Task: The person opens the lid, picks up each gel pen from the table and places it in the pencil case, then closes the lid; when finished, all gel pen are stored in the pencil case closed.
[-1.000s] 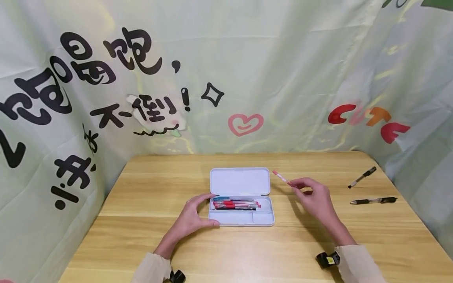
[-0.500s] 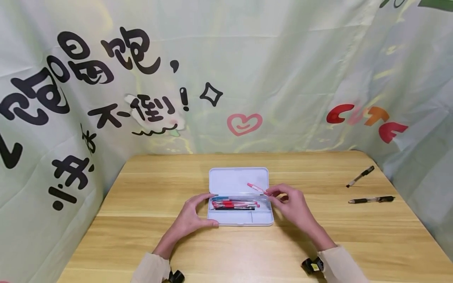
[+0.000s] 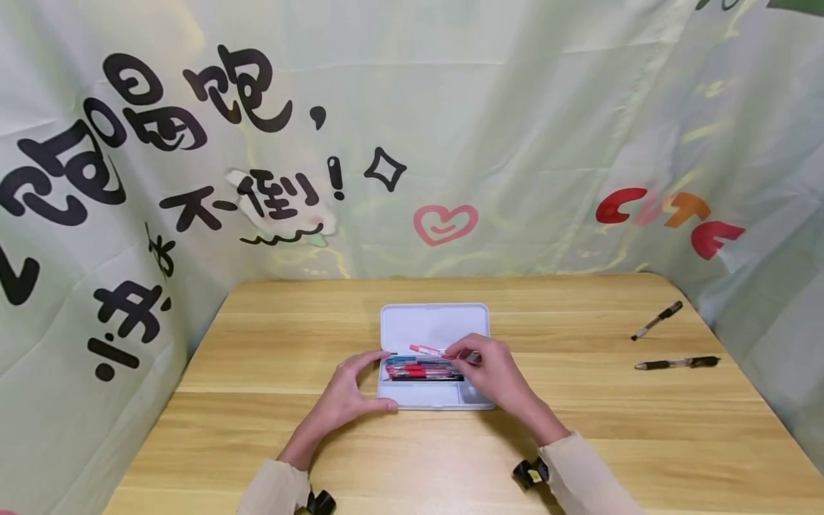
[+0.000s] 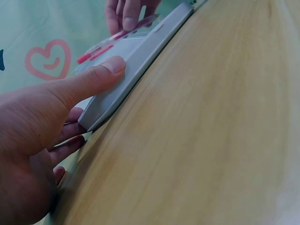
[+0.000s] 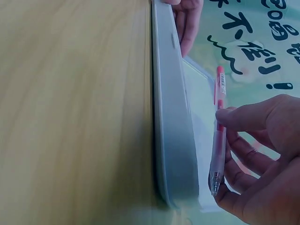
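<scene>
A white pencil case [image 3: 418, 395] lies with its lid [image 3: 425, 325] folded back. My left hand [image 3: 342, 392] holds the case's left end, thumb [image 4: 101, 77] on the front wall and fingers round the far side. Above the long compartment my right hand [image 3: 494, 366] pinches a pink pen [image 5: 219, 117] between thumb and fingers. The pen slants, its pink end [image 3: 417, 348] pointing left, over the hinge side. Several pens [image 3: 418, 373], red, blue and black, lie side by side in that compartment; my right hand hides their right ends.
Two black pens, one slanted [image 3: 656, 320] and one nearly level [image 3: 677, 363], lie on the wooden table [image 3: 290, 315] at the right. A printed curtain [image 3: 528, 143] hangs behind and beside the table. Black wrist cameras sit below both hands.
My right hand has moved left with the pink pen, from beside the case to over its compartment. My left hand has stayed on the case's left end.
</scene>
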